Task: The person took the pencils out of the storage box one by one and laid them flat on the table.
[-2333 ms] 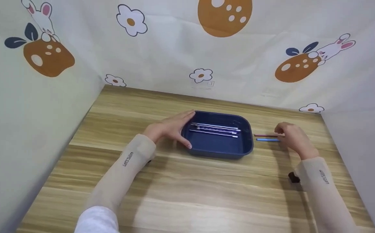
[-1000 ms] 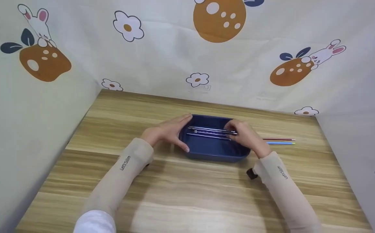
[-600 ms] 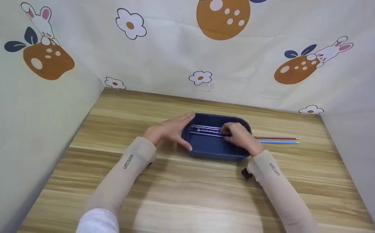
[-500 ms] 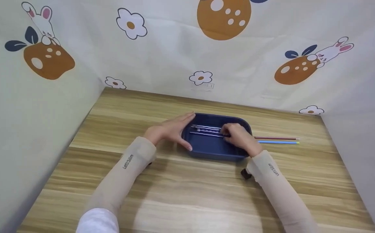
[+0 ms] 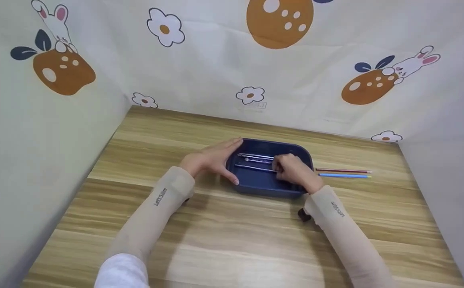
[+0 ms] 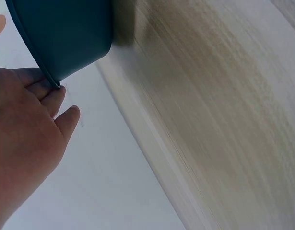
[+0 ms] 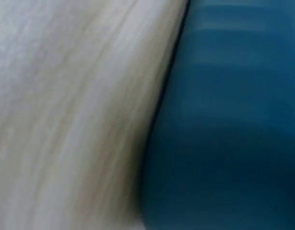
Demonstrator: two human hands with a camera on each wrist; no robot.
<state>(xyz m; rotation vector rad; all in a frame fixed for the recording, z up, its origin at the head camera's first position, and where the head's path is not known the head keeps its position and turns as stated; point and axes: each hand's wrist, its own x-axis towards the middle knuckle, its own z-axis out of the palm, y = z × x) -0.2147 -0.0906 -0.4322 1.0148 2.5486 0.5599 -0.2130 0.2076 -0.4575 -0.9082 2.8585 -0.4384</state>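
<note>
A dark blue plastic bin [image 5: 270, 194] stands on the wooden table. My left hand [image 5: 211, 160] spans its left end, thumb and fingers straight and spread against the rim; in the left wrist view the fingertips [image 6: 55, 98] touch the rim from outside. Inside the bin lie several shiny purple pencils [image 5: 252, 156]. My right hand [image 5: 294, 170] reaches in over the right side and pinches the right end of the nearest pencil [image 5: 254, 167], that end hidden by the fingers. The right wrist view shows only the blurred bin wall [image 7: 219, 120].
To the right of the bin, a dark red pencil [image 5: 344, 171] and a blue pencil [image 5: 346, 175] lie side by side on the table [image 5: 236, 240]. A printed cloth wall [image 5: 207, 64] rises behind the table and along both sides.
My right hand has left the red and blue pencils on the table and moved left into the bin. The nearest pencil's right end has swung slightly towards me. My left hand stays put.
</note>
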